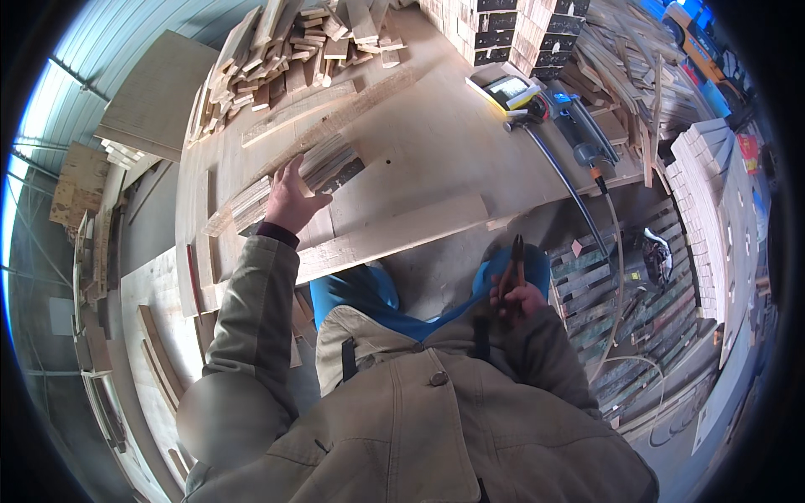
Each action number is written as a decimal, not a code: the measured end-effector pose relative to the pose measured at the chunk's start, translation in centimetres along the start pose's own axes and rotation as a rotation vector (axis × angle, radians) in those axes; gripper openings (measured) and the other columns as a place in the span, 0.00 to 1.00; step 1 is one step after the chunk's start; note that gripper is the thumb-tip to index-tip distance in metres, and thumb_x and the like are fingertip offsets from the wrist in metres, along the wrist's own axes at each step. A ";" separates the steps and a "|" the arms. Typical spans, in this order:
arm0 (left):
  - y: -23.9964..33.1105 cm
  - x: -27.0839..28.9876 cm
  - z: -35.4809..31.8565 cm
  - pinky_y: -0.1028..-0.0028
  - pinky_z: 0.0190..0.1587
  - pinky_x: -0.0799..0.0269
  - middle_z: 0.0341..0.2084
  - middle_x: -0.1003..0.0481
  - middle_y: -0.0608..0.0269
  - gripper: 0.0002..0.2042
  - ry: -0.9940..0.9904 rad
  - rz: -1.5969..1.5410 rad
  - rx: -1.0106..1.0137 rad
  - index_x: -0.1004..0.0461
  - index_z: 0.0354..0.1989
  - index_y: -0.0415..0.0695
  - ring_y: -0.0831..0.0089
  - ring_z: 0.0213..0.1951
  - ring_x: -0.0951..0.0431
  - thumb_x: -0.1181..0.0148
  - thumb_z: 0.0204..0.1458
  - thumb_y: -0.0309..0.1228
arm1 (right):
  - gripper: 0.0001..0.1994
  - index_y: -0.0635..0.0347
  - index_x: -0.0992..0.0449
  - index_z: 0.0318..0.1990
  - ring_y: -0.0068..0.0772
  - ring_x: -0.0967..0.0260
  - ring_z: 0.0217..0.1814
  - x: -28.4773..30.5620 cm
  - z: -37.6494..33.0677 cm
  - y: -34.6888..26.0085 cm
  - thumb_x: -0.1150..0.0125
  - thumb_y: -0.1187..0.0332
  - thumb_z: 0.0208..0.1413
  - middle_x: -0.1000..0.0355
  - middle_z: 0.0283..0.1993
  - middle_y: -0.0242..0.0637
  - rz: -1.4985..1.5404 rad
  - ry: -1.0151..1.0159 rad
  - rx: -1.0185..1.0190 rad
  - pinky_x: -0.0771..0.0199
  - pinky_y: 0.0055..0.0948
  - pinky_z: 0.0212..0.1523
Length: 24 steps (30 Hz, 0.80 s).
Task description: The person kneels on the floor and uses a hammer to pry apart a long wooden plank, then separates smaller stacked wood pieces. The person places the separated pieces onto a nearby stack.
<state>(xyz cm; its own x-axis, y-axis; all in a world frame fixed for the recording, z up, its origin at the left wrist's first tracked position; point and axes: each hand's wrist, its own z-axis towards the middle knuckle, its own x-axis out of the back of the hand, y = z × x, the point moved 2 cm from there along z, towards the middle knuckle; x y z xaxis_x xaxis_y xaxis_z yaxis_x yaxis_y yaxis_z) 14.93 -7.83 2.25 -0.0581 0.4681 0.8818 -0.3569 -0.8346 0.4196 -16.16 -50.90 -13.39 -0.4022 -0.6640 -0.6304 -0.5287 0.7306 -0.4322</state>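
My left hand [292, 199] lies over a flat row of short wooden strips [331, 162] on the wooden worktable [436, 159]. Its fingers and thumb are spread, the fingertips touching the wood. Beyond the strips, a long narrow slat [360, 107] lies slantwise on the tabletop. Along the near edge of the table runs a wider board [402, 230]. Down beside my right knee, off the table, my right hand [521, 300] is closed round the handles of dark-jawed pliers [518, 250], which point away from me.
Loose wood offcuts [310, 42] are heaped at the table's far left. At the right lie a nail gun [583, 130] with an air hose [619, 251], a metal rod [566, 184] and a yellow-edged device [506, 90]. Stacked wooden blocks [511, 33] stand behind. A slatted pallet [629, 293] sits lower right.
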 end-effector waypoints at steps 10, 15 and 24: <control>0.1 -1.0 4.6 0.59 0.72 0.37 0.68 0.32 0.38 0.52 -0.208 0.065 0.150 0.40 0.73 0.36 0.49 0.69 0.31 0.18 0.38 0.37 | 0.29 0.65 0.28 0.63 0.40 0.23 0.45 -0.5 -1.1 -0.5 0.46 0.76 0.49 0.24 0.47 0.44 0.027 -0.046 0.044 0.22 0.35 0.39; 0.6 -1.2 3.4 0.60 0.71 0.35 0.67 0.31 0.40 0.50 -0.198 0.058 0.134 0.39 0.72 0.35 0.50 0.68 0.30 0.18 0.38 0.36 | 0.28 0.67 0.31 0.64 0.43 0.22 0.44 -0.5 -1.0 -0.9 0.49 0.79 0.51 0.24 0.47 0.48 0.062 -0.042 0.030 0.22 0.35 0.39; 4.4 -2.3 -1.9 0.53 0.67 0.34 0.60 0.32 0.45 0.48 0.099 0.143 -0.140 0.37 0.71 0.44 0.47 0.63 0.32 0.18 0.38 0.35 | 0.30 0.64 0.30 0.65 0.39 0.21 0.44 -0.2 -0.4 -0.7 0.48 0.77 0.50 0.23 0.47 0.45 0.039 -0.016 0.011 0.21 0.34 0.36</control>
<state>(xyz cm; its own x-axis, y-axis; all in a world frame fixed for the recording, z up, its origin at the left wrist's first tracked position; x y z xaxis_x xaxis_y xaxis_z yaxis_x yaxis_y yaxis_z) 11.76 -12.06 1.65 -0.2065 0.3795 0.9018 -0.4636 -0.8496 0.2514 -16.01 -51.32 -12.74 -0.4105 -0.6322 -0.6571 -0.5044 0.7578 -0.4140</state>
